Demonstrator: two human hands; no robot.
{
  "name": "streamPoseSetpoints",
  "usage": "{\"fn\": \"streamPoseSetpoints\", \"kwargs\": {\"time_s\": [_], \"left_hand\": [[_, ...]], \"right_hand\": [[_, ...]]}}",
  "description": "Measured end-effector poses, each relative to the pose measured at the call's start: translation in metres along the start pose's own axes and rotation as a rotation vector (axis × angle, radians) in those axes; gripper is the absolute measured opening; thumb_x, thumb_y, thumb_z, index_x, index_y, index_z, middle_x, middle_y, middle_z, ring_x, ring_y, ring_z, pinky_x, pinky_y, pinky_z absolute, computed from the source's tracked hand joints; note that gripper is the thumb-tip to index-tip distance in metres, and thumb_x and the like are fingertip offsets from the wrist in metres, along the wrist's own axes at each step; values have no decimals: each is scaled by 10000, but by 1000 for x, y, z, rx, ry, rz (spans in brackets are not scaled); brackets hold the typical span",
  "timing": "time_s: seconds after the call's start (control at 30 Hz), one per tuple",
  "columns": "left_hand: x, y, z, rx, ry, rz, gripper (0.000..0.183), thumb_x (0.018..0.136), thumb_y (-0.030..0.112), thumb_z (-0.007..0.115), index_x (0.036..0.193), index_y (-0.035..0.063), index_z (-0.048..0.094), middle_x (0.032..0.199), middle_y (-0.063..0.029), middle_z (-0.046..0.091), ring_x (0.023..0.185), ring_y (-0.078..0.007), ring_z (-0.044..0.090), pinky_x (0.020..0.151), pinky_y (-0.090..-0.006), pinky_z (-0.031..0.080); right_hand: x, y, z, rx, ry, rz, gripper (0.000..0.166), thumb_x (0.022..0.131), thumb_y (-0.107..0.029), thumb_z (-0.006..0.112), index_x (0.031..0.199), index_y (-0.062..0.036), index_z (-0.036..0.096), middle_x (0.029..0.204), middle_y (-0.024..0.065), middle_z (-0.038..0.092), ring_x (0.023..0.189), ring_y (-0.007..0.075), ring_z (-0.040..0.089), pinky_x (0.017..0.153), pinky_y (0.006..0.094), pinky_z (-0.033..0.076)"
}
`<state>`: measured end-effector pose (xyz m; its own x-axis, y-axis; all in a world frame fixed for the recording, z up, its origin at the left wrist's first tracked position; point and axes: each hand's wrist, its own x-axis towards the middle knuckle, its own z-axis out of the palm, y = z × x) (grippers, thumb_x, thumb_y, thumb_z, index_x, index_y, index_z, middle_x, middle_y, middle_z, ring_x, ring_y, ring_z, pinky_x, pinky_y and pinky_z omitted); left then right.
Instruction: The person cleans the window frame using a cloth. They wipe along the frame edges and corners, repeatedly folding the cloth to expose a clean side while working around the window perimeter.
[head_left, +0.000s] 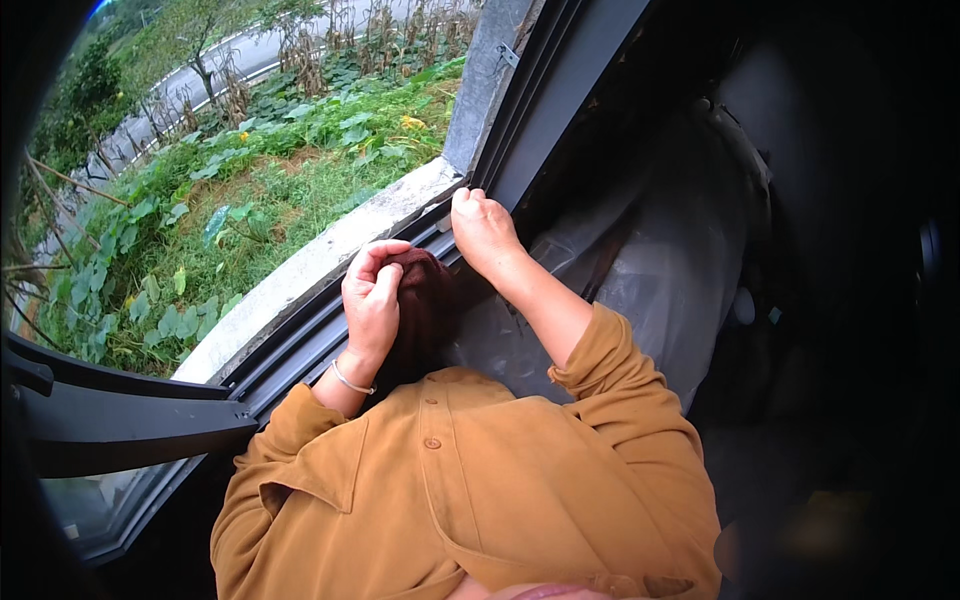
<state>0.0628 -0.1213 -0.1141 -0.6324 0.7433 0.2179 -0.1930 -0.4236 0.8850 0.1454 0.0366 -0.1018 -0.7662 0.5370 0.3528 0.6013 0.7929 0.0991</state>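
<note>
My left hand, with a silver-coloured bangle at the wrist, grips a dark maroon cloth between thumb and curled fingers. The cloth hangs on the inner side of the dark metal window track. At the track's far corner, beside the upright frame, is my right hand. Its fingers are bent down into the corner and their tips are hidden. A small whitish piece shows beside those fingers, and I cannot tell whether they hold it.
Outside the track runs a pale concrete sill, with green plants and a road beyond. A dark window sash juts in at the left. Translucent plastic sheeting lies to the right, fading into deep shadow.
</note>
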Motion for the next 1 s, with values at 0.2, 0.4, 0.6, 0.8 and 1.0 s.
{"fn": "streamPoseSetpoints", "kwargs": {"time_s": [0.2,0.4,0.6,0.8,1.0], "left_hand": [[3,-5,-2,-8,-27,-2,201,811,-37,452,971,-28,574,911,-52,599,835,-104,554,779,-223,438],[2,-5,-2,8,-14,11,216,798,-44,456,972,-21,581,894,-67,614,809,-111,565,765,-219,442],[3,-5,1,-1,-38,7,215,801,-40,453,972,-22,582,895,-67,615,810,-114,567,762,-222,443],[3,-3,1,1,-73,6,209,812,-38,432,968,-27,571,895,-55,608,823,-93,557,766,-218,443],[1,-8,-6,-94,-79,-10,224,811,-42,416,983,-25,558,920,-67,612,853,-116,573,798,-237,448]], "right_hand": [[-2,-6,-1,-94,34,-3,85,798,-82,490,839,-8,503,777,149,569,651,233,637,563,314,536],[-7,-9,-1,-127,61,29,75,793,-79,499,836,-17,501,768,136,564,647,233,634,556,302,536],[-4,-4,-8,-28,42,59,82,797,-59,479,845,5,494,784,166,566,658,273,634,581,342,537],[-13,6,-32,20,40,51,70,790,-39,482,842,8,488,802,181,562,694,299,630,591,351,533],[-82,5,-90,223,245,-111,163,725,55,535,857,0,457,762,153,481,692,327,562,620,369,484]]}}
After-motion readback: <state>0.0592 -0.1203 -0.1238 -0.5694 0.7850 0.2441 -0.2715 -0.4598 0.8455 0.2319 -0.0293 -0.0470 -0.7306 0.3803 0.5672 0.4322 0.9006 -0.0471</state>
